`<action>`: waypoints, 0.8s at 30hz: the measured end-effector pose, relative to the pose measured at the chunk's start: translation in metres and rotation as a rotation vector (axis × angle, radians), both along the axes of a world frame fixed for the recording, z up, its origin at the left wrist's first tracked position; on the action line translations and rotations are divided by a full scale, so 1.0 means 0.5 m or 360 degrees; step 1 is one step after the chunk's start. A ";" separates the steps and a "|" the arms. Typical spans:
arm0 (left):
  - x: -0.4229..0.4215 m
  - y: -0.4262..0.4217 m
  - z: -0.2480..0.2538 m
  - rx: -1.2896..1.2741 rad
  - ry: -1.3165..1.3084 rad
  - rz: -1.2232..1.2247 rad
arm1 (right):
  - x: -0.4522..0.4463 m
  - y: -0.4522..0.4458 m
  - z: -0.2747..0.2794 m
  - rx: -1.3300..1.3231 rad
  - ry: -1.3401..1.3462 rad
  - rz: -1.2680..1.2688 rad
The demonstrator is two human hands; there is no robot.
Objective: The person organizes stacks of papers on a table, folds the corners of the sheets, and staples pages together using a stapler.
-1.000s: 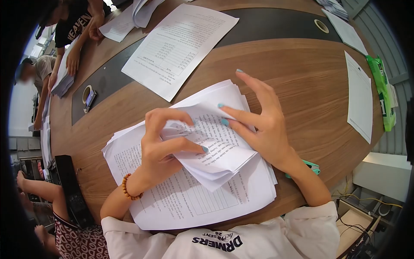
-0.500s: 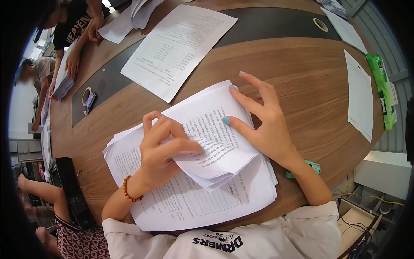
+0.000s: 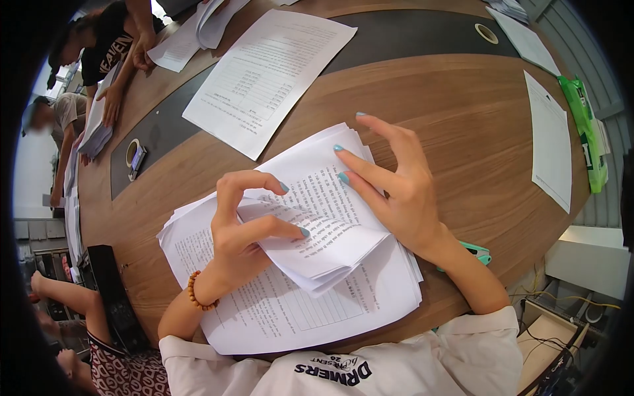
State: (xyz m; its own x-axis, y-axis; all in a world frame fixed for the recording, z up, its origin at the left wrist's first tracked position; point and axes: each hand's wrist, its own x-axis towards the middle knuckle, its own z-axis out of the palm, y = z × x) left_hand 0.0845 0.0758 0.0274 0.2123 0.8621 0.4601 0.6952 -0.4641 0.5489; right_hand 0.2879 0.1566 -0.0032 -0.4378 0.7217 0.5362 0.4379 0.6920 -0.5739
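Observation:
A thick stack of printed sheets (image 3: 264, 317) lies in front of me, its edges uneven. My left hand (image 3: 244, 231), with a beaded bracelet at the wrist, grips several curled sheets (image 3: 323, 257) lifted from the stack. Its thumb presses on their printed side, while the index finger is bent above the page and the other fingers are partly hidden by paper. At the upper right of the stack is my right hand (image 3: 403, 191), open, fingers apart. Its thumb and index fingertips are at the printed page; the middle finger reaches past the edge. A mint-green stapler (image 3: 477, 253) sits partly behind my right forearm.
A large printed sheet (image 3: 264, 79) lies beyond the stack. To the right are another sheet (image 3: 549, 142) and a green packet (image 3: 584, 132). Tape rolls (image 3: 487, 33) and a small device (image 3: 137, 163) rest on the dark strip. A co-worker (image 3: 109, 53) handles papers at upper left.
My left index finger has straightened and lifted apart from the thumb. My right index fingertip has drawn leftward, in from the edge onto the page. The curled sheets remain in the left hand.

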 end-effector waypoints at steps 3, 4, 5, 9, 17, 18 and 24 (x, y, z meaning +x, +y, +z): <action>0.001 0.002 0.000 0.0003 -0.0025 -0.0008 | -0.001 0.003 -0.002 -0.0122 0.0063 0.0016; 0.001 0.003 0.001 0.0001 -0.0026 -0.0007 | 0.000 0.004 -0.001 -0.0141 0.0038 0.0009; 0.000 0.005 0.002 -0.0005 -0.0016 -0.0011 | 0.000 0.006 -0.001 -0.0144 0.0037 0.0011; 0.002 0.006 -0.001 0.0034 -0.0017 -0.0023 | 0.001 0.004 0.007 0.0179 -0.0032 0.0033; 0.000 0.007 -0.001 0.0031 -0.0043 0.0027 | 0.019 0.002 0.011 0.0384 0.0168 0.0544; -0.005 0.004 -0.004 0.0031 -0.0002 0.0020 | 0.020 0.002 0.017 0.0057 0.0458 0.0547; 0.000 0.003 -0.004 0.0118 -0.0001 -0.0007 | 0.008 0.012 0.016 -0.0406 0.0401 0.0073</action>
